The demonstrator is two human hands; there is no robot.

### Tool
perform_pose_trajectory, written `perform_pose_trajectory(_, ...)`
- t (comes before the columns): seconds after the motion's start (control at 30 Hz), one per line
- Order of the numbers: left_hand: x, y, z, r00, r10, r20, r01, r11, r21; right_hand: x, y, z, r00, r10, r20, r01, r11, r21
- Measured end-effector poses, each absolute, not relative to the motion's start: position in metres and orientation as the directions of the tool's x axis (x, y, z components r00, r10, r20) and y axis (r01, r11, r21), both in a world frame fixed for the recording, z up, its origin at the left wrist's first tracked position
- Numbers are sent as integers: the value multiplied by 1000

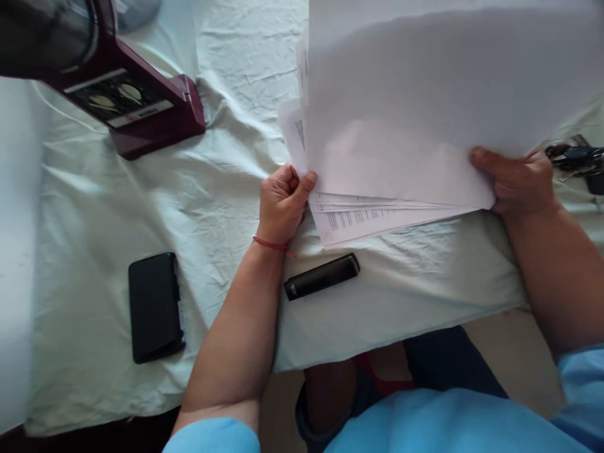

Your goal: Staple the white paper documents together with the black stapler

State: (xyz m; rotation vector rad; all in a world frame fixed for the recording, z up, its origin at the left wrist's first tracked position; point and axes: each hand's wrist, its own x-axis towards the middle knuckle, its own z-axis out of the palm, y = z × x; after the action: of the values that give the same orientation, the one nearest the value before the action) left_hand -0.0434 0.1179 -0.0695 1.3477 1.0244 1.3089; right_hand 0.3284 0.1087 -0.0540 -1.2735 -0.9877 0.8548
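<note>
Gripping both hands [282, 202] [516, 182], paper stack [401, 113] tilts up, long axis left-right.

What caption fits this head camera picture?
Both hands, left hand and right hand, hold a stack of papers above a white cloth.

white papers [401, 126], blk phone [155, 306], maroon appliance [141, 113]

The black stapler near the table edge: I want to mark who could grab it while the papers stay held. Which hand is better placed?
Probably the left hand: the black stapler lies just below its wrist. The right hand grips the paper stack at its far corner.
</note>
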Motion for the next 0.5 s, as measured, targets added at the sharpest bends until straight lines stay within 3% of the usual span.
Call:
perform_pose_trajectory(0.3,-46,121,-74,29,981,193,-32,-192,981,331,112,-57,390,918,75,-11,86,-996)
perform_pose_trajectory(0.5,-45,121,-74,-31,973,228,-7,-228,974,333,111,-54,298,951,80,-3,85,-996)
